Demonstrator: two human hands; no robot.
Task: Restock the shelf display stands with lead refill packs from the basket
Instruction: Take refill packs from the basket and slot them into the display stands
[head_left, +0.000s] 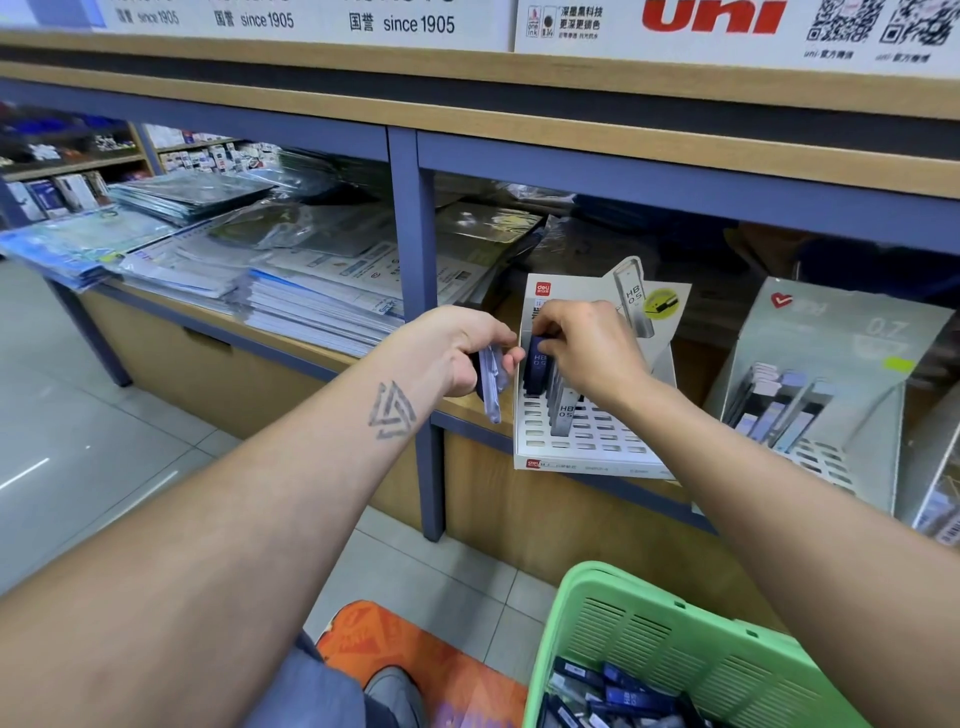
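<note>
A white slotted display stand marked HB 0.5 sits on the shelf edge. My right hand pinches a dark blue lead refill pack at the stand's back left slots. A grey HB 0.5 pack stands in a slot just in front. My left hand, left of the stand, grips a few packs in clear and dark wrapping. The green basket at the bottom right holds several dark blue packs.
A second grey stand marked 0.7, with several packs, is on the right. A blue shelf post stands left of my hands. Stacks of paper goods fill the left shelf. An orange mat lies on the tiled floor.
</note>
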